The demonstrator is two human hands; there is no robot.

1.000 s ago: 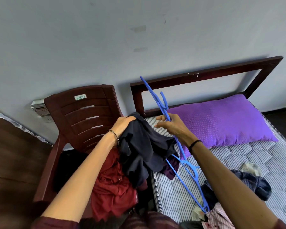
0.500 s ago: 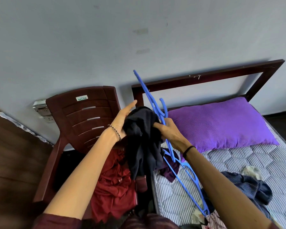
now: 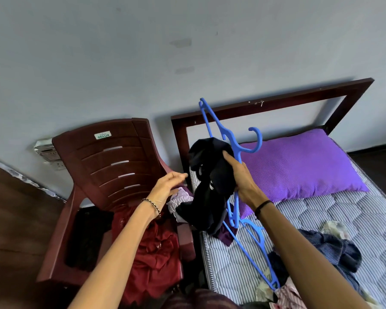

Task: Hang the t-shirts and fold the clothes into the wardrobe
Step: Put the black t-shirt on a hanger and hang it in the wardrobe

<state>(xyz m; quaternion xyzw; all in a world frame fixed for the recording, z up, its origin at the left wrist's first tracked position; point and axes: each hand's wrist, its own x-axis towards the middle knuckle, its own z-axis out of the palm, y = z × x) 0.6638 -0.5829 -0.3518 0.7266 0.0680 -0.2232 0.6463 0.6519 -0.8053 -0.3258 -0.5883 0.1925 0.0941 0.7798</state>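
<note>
The maroon plastic chair [image 3: 112, 166] stands against the wall, and everything else is placed from it. The right hand [image 3: 239, 175] is raised just to the right of the chair's backrest, fingers curled round a bunched black garment [image 3: 210, 181] and the blue hangers [image 3: 234, 145] together. The garment hangs from that grip in a loose twist, its lower end dangling over the chair's right armrest. The hangers slant from above the chair's top edge down and away to the right, one hook curling out beside the grip. A black band circles the right wrist.

The left hand [image 3: 167, 186] hovers over the chair's seat with its fingers stretched out and holding nothing. Its fingertips are just beside the garment, and blur hides whether they touch it. A beaded bracelet sits on that wrist.

On the chair's seat lies a heap of red clothes [image 3: 156, 253], with a black cloth [image 3: 87, 237] at the seat's left side and a lilac cloth [image 3: 181, 200] at its right edge. Right of the chair is the bed [image 3: 354, 215], touching it, with a purple pillow [image 3: 299, 166] at its head and a dark blue garment [image 3: 328, 246] crumpled further from the chair.
</note>
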